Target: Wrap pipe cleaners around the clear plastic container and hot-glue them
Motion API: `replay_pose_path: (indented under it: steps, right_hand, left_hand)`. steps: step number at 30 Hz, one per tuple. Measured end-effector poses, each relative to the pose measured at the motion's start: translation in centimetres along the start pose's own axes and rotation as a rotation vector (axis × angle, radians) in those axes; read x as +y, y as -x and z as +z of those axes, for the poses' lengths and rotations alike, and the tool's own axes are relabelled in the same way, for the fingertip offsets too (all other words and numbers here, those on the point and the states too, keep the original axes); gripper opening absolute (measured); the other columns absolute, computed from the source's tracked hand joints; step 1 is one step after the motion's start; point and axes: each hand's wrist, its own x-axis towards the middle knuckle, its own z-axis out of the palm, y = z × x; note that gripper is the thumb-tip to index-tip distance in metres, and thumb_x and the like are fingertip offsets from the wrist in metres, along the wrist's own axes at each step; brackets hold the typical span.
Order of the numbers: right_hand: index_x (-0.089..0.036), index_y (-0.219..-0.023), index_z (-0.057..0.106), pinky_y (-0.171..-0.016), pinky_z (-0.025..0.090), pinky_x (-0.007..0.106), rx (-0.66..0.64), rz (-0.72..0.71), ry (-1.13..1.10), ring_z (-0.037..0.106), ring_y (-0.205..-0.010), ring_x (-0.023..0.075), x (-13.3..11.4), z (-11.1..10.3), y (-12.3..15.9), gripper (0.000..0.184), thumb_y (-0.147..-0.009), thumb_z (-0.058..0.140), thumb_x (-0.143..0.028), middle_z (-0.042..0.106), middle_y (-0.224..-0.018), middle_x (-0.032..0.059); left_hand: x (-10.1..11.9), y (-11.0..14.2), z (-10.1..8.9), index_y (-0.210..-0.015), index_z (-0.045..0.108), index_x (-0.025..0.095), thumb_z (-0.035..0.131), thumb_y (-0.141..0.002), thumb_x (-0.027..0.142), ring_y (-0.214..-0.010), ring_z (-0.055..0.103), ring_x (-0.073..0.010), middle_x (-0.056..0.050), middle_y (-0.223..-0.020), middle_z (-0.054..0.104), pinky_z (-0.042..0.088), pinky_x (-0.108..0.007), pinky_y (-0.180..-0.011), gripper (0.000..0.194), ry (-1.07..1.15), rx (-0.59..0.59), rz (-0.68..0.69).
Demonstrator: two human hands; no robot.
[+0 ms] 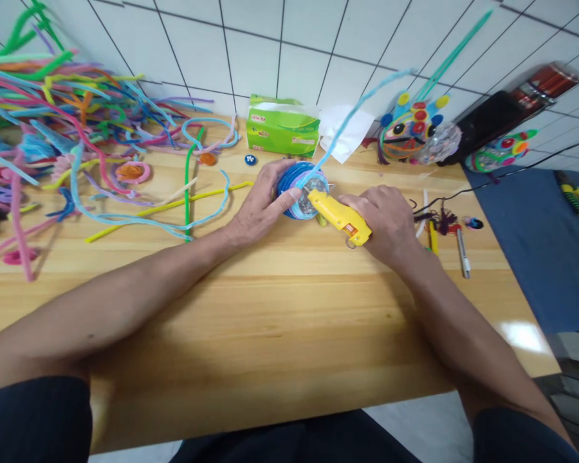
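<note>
My left hand [260, 209] is wrapped round the side of a round body wound with blue pipe cleaner [286, 181], its thumb on the near edge. The end facing me looks clear and shiny, like the bottom of a plastic bottle. From it a light-blue pipe cleaner [350, 116] stretches up to the right. A yellow hot glue gun [342, 218] is gripped in my right hand [388, 215], its nozzle at that shiny end. Whether the nozzle touches it I cannot tell. Below the glue gun's body a small metal stand shows.
Tangled pipe cleaners [82, 122] cover the left of the wooden table [270, 321]. Behind my hands stand a green tissue pack [282, 132] and white paper [345, 132]. Decorated figures [405, 135] and a dark bottle [492, 116] are at right, near a cable [456, 193] and marker [463, 254].
</note>
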Motion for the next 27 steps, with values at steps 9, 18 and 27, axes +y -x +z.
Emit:
replay_pose_path:
  steps: [9,18,27]
  right_hand:
    - [-0.025,-0.139,0.084,-0.085,0.049,0.046,0.062,0.022,-0.055,0.07,-0.095,0.0309,0.4,0.5,0.4,0.039,-0.126,0.051,-0.04,0.08,-0.098,0.0092]
    - [-0.025,-0.138,0.085,-0.088,0.051,0.047,0.155,0.1,-0.103,0.068,-0.095,0.0315,-0.1,2.1,0.6,0.045,-0.126,0.046,-0.045,0.08,-0.098,0.0094]
    - [-0.023,-0.141,0.08,-0.092,0.062,0.048,0.182,0.468,-0.159,0.08,-0.105,0.0349,0.6,4.8,2.1,0.034,-0.116,0.06,-0.035,0.089,-0.115,0.013]
  left_hand:
    - [0.0,0.2,0.0,-0.17,0.047,0.03,0.065,-0.117,0.081,-0.163,0.066,-0.0358,-0.016,-0.177,0.064,0.054,-0.059,-0.144,0.076,0.034,-0.04,-0.095]
    - [0.5,0.5,-0.5,-0.169,0.049,0.031,0.068,-0.116,0.079,-0.158,0.071,-0.0358,-0.016,-0.173,0.068,0.058,-0.06,-0.139,0.074,-0.001,-0.034,-0.124]
    - [0.3,0.7,0.0,-0.169,0.05,0.03,0.066,-0.116,0.082,-0.159,0.07,-0.0377,-0.018,-0.174,0.067,0.056,-0.062,-0.14,0.076,-0.027,0.002,-0.124]
